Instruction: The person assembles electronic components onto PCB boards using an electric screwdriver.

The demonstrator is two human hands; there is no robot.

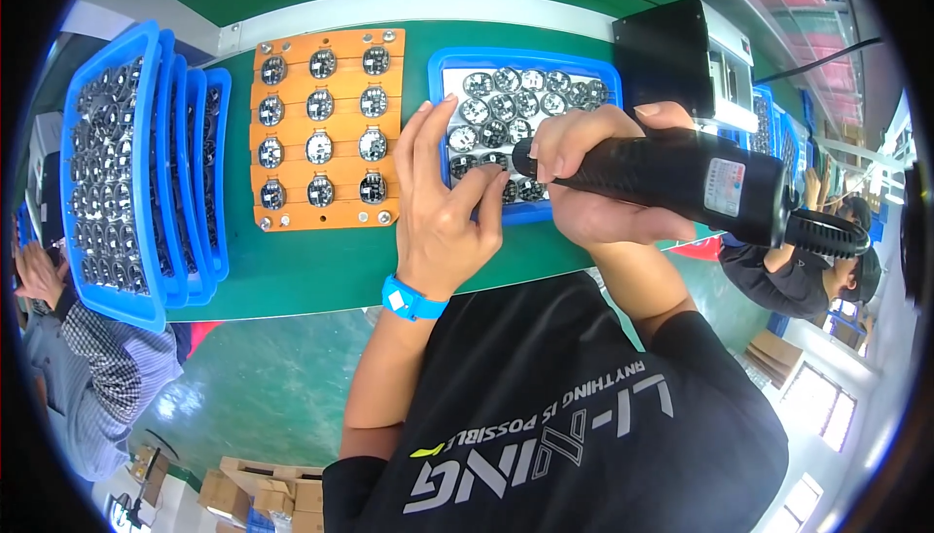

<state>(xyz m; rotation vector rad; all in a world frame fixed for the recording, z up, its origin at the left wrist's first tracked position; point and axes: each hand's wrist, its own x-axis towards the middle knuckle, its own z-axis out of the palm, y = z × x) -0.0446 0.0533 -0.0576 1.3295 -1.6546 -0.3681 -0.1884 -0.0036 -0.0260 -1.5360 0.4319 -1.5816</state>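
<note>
In my right hand (pixel 603 178) is a black electric screwdriver (pixel 671 183), held nearly level, its nose pointing left. A coiled cable leaves its back end. My left hand (pixel 443 207), with a blue band at the wrist, reaches over the near left edge of a blue tray (pixel 438 86). Thumb and index finger pinch close to the screwdriver's nose; what lies between them is hidden, while other fingers stretch forward. Round circuit boards (pixel 502 105) lie in the tray on a white lining. Left of it, an orange fixture (pixel 296 134) carries rows of similar boards.
Several blue trays (pixel 161 193) full of round parts stand tilted at the left. A black box-shaped device (pixel 666 56) sits behind the tray on the right. The green tabletop (pixel 331 270) ends near my body. Other people work on both sides.
</note>
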